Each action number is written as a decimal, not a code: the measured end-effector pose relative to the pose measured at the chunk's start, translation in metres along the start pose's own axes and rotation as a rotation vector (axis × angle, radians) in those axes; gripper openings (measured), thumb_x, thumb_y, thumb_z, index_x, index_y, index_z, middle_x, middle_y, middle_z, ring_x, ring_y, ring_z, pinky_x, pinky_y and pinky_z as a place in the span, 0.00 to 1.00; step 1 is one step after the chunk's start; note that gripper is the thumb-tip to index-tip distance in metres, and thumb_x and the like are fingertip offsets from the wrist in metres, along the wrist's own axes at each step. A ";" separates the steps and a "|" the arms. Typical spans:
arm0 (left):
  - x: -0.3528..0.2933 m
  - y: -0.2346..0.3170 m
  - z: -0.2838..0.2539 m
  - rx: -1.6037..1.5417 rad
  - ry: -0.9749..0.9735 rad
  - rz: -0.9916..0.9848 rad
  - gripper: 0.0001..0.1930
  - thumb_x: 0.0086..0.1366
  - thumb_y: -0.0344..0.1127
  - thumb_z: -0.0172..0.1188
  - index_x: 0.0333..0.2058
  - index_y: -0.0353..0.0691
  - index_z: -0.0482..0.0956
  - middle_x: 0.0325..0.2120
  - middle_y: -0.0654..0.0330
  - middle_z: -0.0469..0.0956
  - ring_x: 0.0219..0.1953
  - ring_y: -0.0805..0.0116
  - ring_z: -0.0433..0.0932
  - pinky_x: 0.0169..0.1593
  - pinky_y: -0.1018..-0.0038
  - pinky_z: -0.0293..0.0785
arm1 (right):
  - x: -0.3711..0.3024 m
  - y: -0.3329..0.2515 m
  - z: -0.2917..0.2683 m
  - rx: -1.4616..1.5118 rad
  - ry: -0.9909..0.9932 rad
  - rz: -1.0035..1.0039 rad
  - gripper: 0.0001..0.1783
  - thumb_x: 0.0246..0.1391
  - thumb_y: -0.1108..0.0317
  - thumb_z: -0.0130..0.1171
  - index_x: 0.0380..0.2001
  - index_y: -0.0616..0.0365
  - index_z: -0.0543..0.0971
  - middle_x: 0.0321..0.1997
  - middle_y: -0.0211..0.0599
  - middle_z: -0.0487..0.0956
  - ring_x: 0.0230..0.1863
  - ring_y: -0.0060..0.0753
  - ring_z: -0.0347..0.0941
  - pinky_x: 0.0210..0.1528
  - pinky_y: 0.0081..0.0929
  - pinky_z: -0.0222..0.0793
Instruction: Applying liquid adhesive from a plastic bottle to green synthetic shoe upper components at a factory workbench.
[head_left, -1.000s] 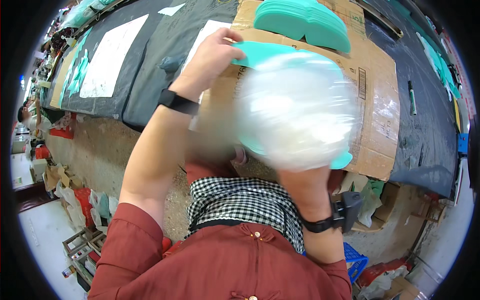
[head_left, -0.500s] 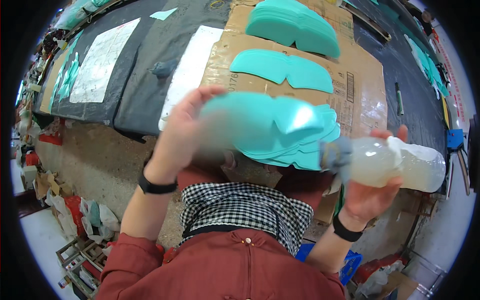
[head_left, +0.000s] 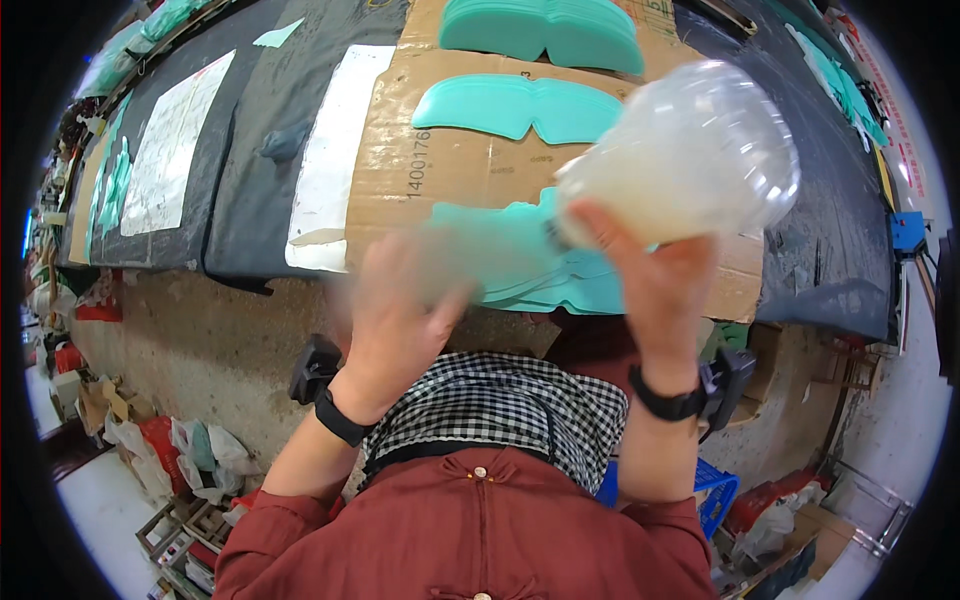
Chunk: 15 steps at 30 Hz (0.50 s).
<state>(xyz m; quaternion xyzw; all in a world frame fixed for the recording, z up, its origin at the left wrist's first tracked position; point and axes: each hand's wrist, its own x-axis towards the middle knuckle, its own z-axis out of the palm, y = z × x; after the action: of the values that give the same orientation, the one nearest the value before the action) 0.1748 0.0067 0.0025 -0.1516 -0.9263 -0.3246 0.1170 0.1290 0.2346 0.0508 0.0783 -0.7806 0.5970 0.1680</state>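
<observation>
My right hand (head_left: pixel 655 265) is wrapped round a clear plastic bottle (head_left: pixel 690 150) of cloudy whitish liquid. The bottle is tipped, its base up and its dark neck pointing down-left at a fanned pile of turquoise sheet pieces (head_left: pixel 590 285) by the table's near edge. At the pile's left side, my left hand (head_left: pixel 395 310) has its fingers smeared by motion, beside a blurred turquoise piece; whether they grip it cannot be made out. Farther back lie one notched turquoise piece (head_left: pixel 515 105) and a thick stack of the same shape (head_left: pixel 540 30).
Brown cardboard (head_left: pixel 385 190) lies under the pieces on a dark-covered table (head_left: pixel 240 190). To its left are a white sheet (head_left: pixel 335 160), a dark crumpled lump (head_left: pixel 285 142) and a marked paper (head_left: pixel 180 150). A blue crate (head_left: pixel 715 490) is below, at right.
The bottle has swung from lying sideways at the right to tipped over the pile, neck down. My left hand has shifted right and a little down, and the view has moved slightly.
</observation>
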 end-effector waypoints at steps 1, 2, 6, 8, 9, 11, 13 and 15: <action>-0.001 0.000 0.002 0.001 0.002 -0.005 0.23 0.59 0.36 0.72 0.53 0.38 0.79 0.44 0.51 0.78 0.47 0.50 0.77 0.51 0.61 0.74 | 0.009 0.010 -0.004 0.038 0.094 0.072 0.16 0.52 0.71 0.76 0.43 0.63 0.84 0.39 0.35 0.87 0.38 0.24 0.83 0.41 0.26 0.79; -0.004 -0.001 0.005 -0.012 0.019 -0.032 0.23 0.59 0.36 0.73 0.53 0.37 0.79 0.44 0.50 0.78 0.47 0.50 0.77 0.51 0.61 0.74 | 0.017 0.014 -0.007 0.039 0.089 0.072 0.16 0.52 0.71 0.76 0.43 0.63 0.84 0.39 0.35 0.87 0.38 0.24 0.83 0.41 0.26 0.79; 0.000 0.001 0.005 -0.056 0.004 -0.038 0.24 0.59 0.36 0.73 0.53 0.36 0.79 0.44 0.49 0.78 0.46 0.49 0.78 0.50 0.61 0.75 | 0.017 0.011 0.007 0.104 0.111 0.081 0.18 0.52 0.71 0.77 0.44 0.64 0.82 0.40 0.36 0.87 0.38 0.24 0.83 0.41 0.26 0.79; 0.000 0.000 0.001 -0.040 -0.019 -0.012 0.24 0.59 0.36 0.73 0.53 0.36 0.79 0.44 0.48 0.78 0.46 0.49 0.78 0.50 0.61 0.75 | 0.004 0.007 0.037 0.096 -0.015 -0.027 0.18 0.52 0.71 0.77 0.44 0.64 0.83 0.40 0.36 0.87 0.36 0.24 0.83 0.38 0.25 0.80; 0.000 -0.002 -0.001 -0.018 -0.033 0.008 0.24 0.59 0.36 0.73 0.53 0.36 0.79 0.44 0.48 0.78 0.45 0.49 0.78 0.49 0.61 0.75 | -0.001 0.009 0.047 0.070 -0.090 -0.147 0.18 0.52 0.70 0.77 0.44 0.63 0.83 0.40 0.36 0.87 0.35 0.24 0.84 0.37 0.25 0.80; -0.001 -0.006 0.002 -0.024 -0.018 0.024 0.24 0.60 0.37 0.73 0.53 0.36 0.80 0.44 0.48 0.77 0.45 0.50 0.78 0.49 0.62 0.75 | 0.003 0.006 0.040 0.013 -0.091 -0.103 0.19 0.52 0.69 0.77 0.45 0.63 0.83 0.39 0.37 0.87 0.35 0.25 0.84 0.36 0.25 0.80; -0.004 -0.004 -0.001 -0.018 -0.044 -0.059 0.23 0.60 0.38 0.73 0.53 0.36 0.81 0.44 0.49 0.77 0.45 0.52 0.78 0.48 0.63 0.75 | 0.014 0.007 0.022 0.026 -0.021 0.057 0.22 0.51 0.68 0.78 0.47 0.63 0.81 0.39 0.39 0.87 0.39 0.27 0.84 0.40 0.27 0.79; -0.005 -0.002 -0.001 -0.034 -0.014 -0.068 0.24 0.60 0.39 0.73 0.53 0.37 0.82 0.43 0.50 0.77 0.43 0.54 0.78 0.47 0.64 0.76 | 0.034 0.022 -0.018 -0.053 0.114 0.110 0.21 0.53 0.70 0.76 0.48 0.64 0.80 0.41 0.36 0.86 0.41 0.25 0.82 0.45 0.28 0.78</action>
<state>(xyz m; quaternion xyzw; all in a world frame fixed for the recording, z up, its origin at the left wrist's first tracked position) 0.1785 0.0036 0.0002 -0.1240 -0.9261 -0.3430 0.0967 0.0934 0.2605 0.0475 -0.0034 -0.7884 0.5879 0.1810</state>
